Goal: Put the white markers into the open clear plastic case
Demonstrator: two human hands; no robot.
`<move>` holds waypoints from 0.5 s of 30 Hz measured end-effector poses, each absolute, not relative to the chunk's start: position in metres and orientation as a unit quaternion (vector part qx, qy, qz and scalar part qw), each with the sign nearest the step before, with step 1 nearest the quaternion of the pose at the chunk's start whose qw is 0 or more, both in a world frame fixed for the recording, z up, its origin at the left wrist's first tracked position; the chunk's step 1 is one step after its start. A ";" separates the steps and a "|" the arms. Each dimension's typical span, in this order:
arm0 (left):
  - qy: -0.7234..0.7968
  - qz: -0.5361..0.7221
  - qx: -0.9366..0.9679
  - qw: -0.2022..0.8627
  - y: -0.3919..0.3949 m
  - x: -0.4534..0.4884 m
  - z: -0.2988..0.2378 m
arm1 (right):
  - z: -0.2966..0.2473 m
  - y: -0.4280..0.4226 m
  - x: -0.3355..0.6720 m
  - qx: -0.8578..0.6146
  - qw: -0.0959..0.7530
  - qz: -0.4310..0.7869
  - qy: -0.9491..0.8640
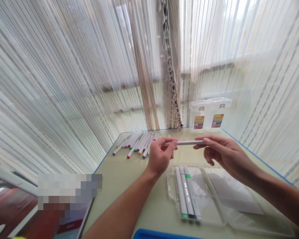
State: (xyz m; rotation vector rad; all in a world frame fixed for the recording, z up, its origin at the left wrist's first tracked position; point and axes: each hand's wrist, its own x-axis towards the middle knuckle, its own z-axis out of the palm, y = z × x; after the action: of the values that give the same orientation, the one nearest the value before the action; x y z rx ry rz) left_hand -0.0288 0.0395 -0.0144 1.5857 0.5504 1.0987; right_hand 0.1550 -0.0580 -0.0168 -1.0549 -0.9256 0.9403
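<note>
A person's two hands hold a single white marker [185, 143] level above a pale green table [119, 179], just beyond an open plastic case. The left hand [161, 152] is closed on the marker's left end, thumb against fingers; the right hand [220, 152] pinches the right end between thumb and fingertips, its other fingers loosely curled. The grip at both ends probably steadies the marker and leaves its middle in view.

On the near side, the see-through case [209, 202] lies flat with its two halves spread, apparently so that its inside is within easy reach. Three markers [186, 192] lie side by side along the left of its left half, lengthwise, a placement that seems meant to keep them in a row. One shows a green near end, one a dark near end and one a green band toward its far end. A pale sheet [231, 189] shows at the right half.

At far left, a loose pile of markers [139, 144] mostly points its coloured ends toward the near side. At far right, two see-through boxes [198, 114] with labels stand upright before a string curtain [64, 66]; their contents cannot be made out.
</note>
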 end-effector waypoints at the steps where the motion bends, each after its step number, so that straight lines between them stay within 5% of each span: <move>1: 0.233 0.462 0.668 0.536 0.039 -0.029 -0.015 | -0.018 -0.058 0.155 -0.472 0.658 0.415 -0.415; 15: 0.217 0.451 0.672 0.546 0.041 -0.030 -0.018 | -0.022 -0.061 0.155 -0.509 0.622 0.392 -0.447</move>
State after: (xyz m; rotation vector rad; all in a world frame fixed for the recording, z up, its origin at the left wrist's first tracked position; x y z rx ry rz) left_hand -0.0301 0.0411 -0.0183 1.5924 0.5143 1.0683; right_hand 0.1547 -0.0613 -0.0220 -1.1703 -1.0274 0.9010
